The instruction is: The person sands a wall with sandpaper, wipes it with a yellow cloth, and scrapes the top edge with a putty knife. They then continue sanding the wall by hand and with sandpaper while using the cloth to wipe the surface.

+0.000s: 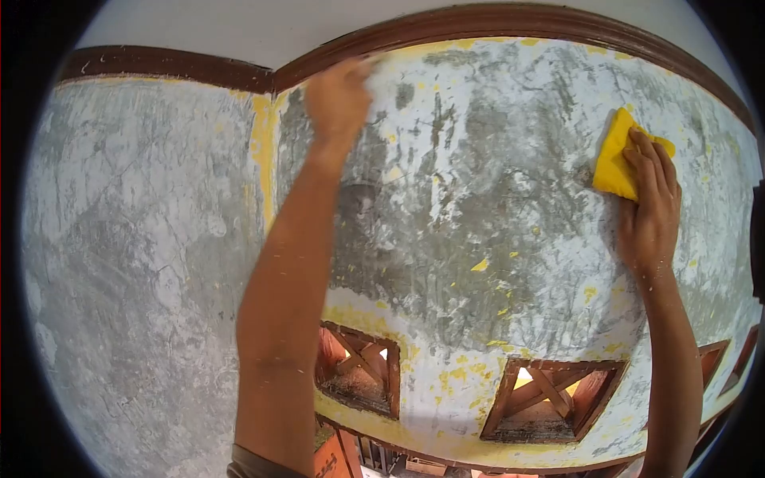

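From where I'm standing, the right hand [653, 199] is grasping a yellow cloth [615, 163], its fingers lying over the cloth's right part and pinning it against the patchy wall [494, 199]. Most of the cloth is showing just left of the fingers, with a small corner sticking out on their right. Spreading the fingertips evenly would, I judge, hold it flatter on such a rough surface, and a light, even pressure should stop it snagging on loose flakes. The left hand [341, 103] is reaching high, close under the brown moulding [446, 25] and near the corner; it is blurring, so I cannot tell whether it is clenched around anything. There, a relaxed wrist would help in avoiding knocks against the wood. Farther down, two wood-framed openings [554, 398] are sitting well below the cloth.
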Demonstrator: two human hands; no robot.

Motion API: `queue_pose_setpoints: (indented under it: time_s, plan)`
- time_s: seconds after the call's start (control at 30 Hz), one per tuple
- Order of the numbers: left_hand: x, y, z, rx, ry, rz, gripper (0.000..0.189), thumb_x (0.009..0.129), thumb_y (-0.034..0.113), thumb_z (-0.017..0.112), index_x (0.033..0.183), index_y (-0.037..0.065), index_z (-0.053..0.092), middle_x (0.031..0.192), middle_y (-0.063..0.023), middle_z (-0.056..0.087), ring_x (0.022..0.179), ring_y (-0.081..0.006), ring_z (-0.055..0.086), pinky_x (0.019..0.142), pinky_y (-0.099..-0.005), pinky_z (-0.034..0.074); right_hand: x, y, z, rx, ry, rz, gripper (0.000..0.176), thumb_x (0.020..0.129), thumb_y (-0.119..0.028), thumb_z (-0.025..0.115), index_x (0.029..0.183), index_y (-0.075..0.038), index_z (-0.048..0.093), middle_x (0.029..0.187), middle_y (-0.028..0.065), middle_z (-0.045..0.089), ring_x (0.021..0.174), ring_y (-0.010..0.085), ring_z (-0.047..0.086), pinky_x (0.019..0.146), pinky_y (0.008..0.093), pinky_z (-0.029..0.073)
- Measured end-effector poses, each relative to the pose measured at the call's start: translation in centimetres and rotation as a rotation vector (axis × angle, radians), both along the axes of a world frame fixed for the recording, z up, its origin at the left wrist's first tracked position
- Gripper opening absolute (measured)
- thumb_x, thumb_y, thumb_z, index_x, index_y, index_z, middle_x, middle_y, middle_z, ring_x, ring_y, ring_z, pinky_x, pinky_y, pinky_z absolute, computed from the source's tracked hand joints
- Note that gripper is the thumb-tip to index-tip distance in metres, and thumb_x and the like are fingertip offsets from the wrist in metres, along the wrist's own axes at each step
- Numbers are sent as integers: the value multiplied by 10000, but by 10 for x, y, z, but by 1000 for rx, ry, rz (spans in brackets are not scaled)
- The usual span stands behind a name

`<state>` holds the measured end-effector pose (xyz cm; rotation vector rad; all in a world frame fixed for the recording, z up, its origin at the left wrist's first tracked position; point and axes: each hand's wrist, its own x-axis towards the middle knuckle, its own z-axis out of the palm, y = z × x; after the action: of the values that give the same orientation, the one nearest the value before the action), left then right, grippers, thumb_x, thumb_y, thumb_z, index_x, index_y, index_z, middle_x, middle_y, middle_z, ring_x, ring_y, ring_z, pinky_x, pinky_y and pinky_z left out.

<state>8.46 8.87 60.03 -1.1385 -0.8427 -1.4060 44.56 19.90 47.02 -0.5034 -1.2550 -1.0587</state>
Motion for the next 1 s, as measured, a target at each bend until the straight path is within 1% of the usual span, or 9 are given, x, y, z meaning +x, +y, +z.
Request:
queue_pose_setpoints:
  time_s: [0.1, 0.33, 0.4, 0.5, 0.63, 0.7, 0.73, 0.93, 1.0]
  plan:
    - [73, 44, 2, 74, 407, 6, 220, 843, 52, 646, 976, 163, 782, 809, -92, 747, 697, -260, 708, 694, -392, 574, 2, 3, 1, 6, 0, -25, 458, 744, 95, 553, 1188, -11, 585, 1424, 119, 556, 1366, 373, 454, 1115, 486, 371]
    - [-23, 11, 8, 5, 150, -358, 141, 856, 70, 647, 892, 138, 766, 895, -86, 755, 688, -264, 714, 672, -374, 575, 3, 0, -1, 0, -9, 14, 463, 734, 85, 554, 1186, -9, 583, 1430, 127, 548, 1358, 364, 462, 1110, 487, 368]
    - [-8, 1, 0, 72, -70, 82, 158, 901, 200, 701, 1014, 128, 784, 768, -137, 728, 620, -223, 682, 632, -361, 534, 0, 0, -1, -25, 7, -12, 459, 748, 75, 560, 1198, -9, 577, 1442, 121, 535, 1377, 353, 441, 1121, 485, 357]
    - [56, 42, 1, 145, 328, -47, 135, 888, 194, 712, 989, 140, 783, 719, -191, 678, 570, -306, 634, 610, -387, 511, 1, 2, -1, -11, -2, -6, 461, 746, 71, 563, 1200, -7, 576, 1442, 122, 535, 1378, 357, 438, 1128, 485, 351]
    - [24, 25, 11, 85, 204, 24, 151, 858, 82, 662, 955, 131, 767, 704, -169, 681, 592, -334, 656, 600, -444, 532, 3, 1, 0, 7, -34, 20, 472, 734, 77, 560, 1198, -12, 577, 1429, 123, 548, 1371, 360, 449, 1125, 492, 355]
    - [-22, 4, 5, -16, 76, -189, 199, 881, 23, 632, 965, 134, 775, 658, -130, 685, 468, -229, 587, 491, -347, 489, 2, -1, 0, -18, -18, 27, 466, 741, 78, 557, 1197, -14, 579, 1429, 120, 549, 1371, 355, 450, 1120, 492, 360]
    - [-25, -8, 5, 218, 178, 34, 256, 878, -20, 602, 956, 147, 780, 686, -120, 703, 469, -221, 589, 477, -312, 487, 1, -2, -1, -19, -6, 9, 461, 744, 78, 559, 1195, -13, 582, 1428, 119, 550, 1368, 355, 453, 1115, 491, 364]
    - [61, 43, 14, 167, 332, -49, 248, 864, 25, 604, 948, 168, 788, 781, -126, 728, 591, -296, 669, 590, -381, 554, 0, 3, -1, -13, 11, 12, 468, 741, 86, 568, 1197, -19, 582, 1433, 109, 548, 1376, 356, 444, 1129, 486, 348]
    - [66, 45, 19, 221, 324, 99, 110, 911, 193, 690, 938, 151, 788, 677, -122, 686, 500, -219, 570, 546, -372, 476, -2, 2, -1, -27, -11, 16, 487, 740, 96, 548, 1210, -28, 579, 1451, 102, 536, 1392, 349, 432, 1148, 484, 336]
